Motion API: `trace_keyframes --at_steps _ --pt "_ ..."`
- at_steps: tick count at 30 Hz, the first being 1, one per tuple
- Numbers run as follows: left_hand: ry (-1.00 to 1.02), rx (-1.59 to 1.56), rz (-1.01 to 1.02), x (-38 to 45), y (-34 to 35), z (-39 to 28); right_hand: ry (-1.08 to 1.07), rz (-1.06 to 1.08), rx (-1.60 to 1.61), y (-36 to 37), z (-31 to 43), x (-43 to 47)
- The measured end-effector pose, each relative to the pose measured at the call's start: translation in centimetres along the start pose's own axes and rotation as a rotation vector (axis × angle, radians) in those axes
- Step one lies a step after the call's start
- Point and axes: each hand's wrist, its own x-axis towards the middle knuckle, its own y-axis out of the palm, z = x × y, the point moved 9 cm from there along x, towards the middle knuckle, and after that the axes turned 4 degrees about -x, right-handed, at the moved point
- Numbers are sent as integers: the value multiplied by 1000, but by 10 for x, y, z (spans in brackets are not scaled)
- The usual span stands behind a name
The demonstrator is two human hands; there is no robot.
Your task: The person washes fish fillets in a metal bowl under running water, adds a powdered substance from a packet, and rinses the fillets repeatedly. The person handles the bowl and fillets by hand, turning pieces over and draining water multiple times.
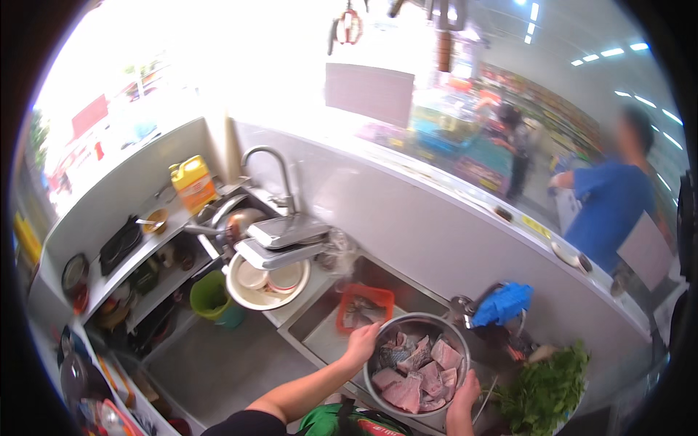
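Note:
A round stainless steel bowl [370, 376] of raw fish pieces [406, 389], some with scaly skin, is held between my two hands over the front of the steel sink. My left hand [364, 343] grips its upper left rim; my right hand [465, 389] holds its lower right side. Just beyond the bowl, an orange-red plastic basket [391, 297] with more fish pieces sits in the sink [322, 321]. Leafy greens [545, 381] lie right of my right hand, and a blue plastic bag [503, 304] is behind them.
Left of the sink stand a cream basin [234, 289] with dishes, stacked metal trays [281, 231], a curved faucet [283, 169] and a yellow jug [193, 185]. A green bin [204, 297] is below. A low wall [381, 196] runs behind; a person in blue [611, 201] stands beyond it.

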Motion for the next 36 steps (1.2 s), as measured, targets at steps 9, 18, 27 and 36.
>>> trace_keyframes --at_steps 9,18,27,36 --pt "-75 -153 -131 -29 -6 56 -12 79 24 -21 -12 21" --pt "220 194 -162 -18 26 -31 -73 159 170 0 51 41" --pt "160 167 -193 3 -3 -66 -37 145 98 51 84 16" --pt "151 278 -187 -14 -26 -63 16 40 54 28 39 -13"
